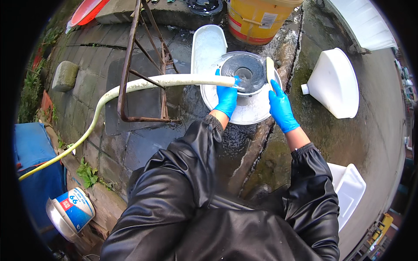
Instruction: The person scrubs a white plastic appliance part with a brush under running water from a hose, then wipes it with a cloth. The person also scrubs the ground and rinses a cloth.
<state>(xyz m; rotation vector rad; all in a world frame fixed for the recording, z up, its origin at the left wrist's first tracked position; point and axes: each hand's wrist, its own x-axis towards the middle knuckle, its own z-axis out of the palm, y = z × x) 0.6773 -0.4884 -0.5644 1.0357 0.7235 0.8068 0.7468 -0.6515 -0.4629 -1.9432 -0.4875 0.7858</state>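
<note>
My left hand [226,98], in a blue glove, holds the near side of a round dark disc with a hollow centre [258,70], beside the open end of a pale hose [196,79]. Whether its fingers also grip the hose is hidden. In my right hand [280,106], gloved too, is a pale yellow brush or scraper [270,69], touching the disc's right rim. The disc rests over a wet round white lid or tray [251,114]. Behind it lies an oblong white tray [208,44].
A rusty metal frame [123,81] stands left, with the hose running past it. A yellow bucket [243,27] stands behind the disc. A large white plastic funnel [336,84] lies right, and a white container [351,192] lower right. The paving is wet.
</note>
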